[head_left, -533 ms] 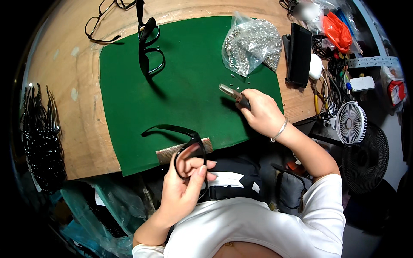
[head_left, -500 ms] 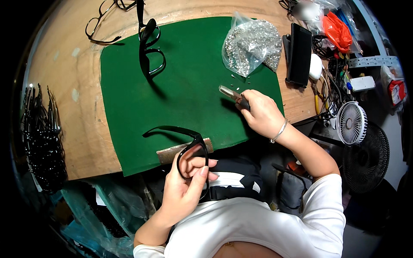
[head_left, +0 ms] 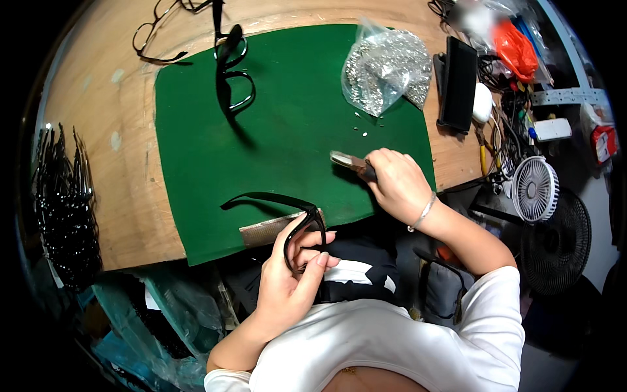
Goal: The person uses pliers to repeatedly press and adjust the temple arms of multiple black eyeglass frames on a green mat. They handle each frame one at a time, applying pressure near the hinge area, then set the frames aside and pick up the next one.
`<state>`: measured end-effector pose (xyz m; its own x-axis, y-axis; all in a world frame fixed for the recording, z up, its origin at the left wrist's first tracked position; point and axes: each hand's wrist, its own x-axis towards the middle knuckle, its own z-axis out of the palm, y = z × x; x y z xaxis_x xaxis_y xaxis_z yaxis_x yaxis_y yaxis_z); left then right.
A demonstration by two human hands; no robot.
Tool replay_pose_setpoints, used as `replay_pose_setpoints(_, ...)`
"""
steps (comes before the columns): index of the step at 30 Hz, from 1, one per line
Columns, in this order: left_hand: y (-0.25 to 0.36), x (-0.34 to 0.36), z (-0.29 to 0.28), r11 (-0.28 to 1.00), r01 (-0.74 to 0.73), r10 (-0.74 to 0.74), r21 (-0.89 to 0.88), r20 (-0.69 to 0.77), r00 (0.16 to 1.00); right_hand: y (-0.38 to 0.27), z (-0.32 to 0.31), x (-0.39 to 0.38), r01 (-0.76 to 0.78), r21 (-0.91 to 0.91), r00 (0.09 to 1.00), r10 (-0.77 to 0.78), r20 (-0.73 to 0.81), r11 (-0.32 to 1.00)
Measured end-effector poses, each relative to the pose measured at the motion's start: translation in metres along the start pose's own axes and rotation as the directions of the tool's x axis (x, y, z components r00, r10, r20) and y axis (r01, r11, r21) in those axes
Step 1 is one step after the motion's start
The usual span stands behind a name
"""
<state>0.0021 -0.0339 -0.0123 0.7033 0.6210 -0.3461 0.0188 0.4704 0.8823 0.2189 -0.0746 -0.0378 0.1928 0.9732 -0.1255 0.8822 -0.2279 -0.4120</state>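
Observation:
At the near edge of the green mat (head_left: 196, 176), my left hand (head_left: 287, 274) is closed around the front rim of black eyeglasses (head_left: 305, 228). One temple of these glasses stretches left over the mat, and the fingers cover part of the rim. My right hand (head_left: 400, 183), over the right part of the mat, grips pliers (head_left: 353, 161) with metal jaws pointing left; their handles are mostly hidden in the palm. Beneath the left hand's glasses, a textured block (head_left: 261, 232) lies at the mat's edge. Small metal pieces (head_left: 364, 134) are scattered beyond the pliers.
A clear bag of small metal parts (head_left: 382, 68) lies at the back right, beside a black phone (head_left: 457, 85) on a stand. More black glasses (head_left: 228, 78) rest at the back left. A bundle of black temples (head_left: 65, 209) is far left. A white fan (head_left: 535, 188) stands right.
My left hand has tilted the eyeglasses, so the rim now shows more edge-on, and moved slightly right. My right hand has brought the pliers a little nearer to me.

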Motion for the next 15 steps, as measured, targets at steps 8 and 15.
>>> replay_pose_setpoints(8,-0.003,0.002,0.018,0.982,-0.182,0.186,0.058,-0.092,0.978,-0.068,-0.007,-0.002,-0.023,0.858,0.999,0.044,0.0,0.514)
replay_pose_setpoints(15,0.009,0.002,0.007,1.0,-0.021,0.021,0.017,-0.018,1.0,-0.071,-0.015,0.006,-0.49,0.871,0.869,0.059,0.492,-0.033)
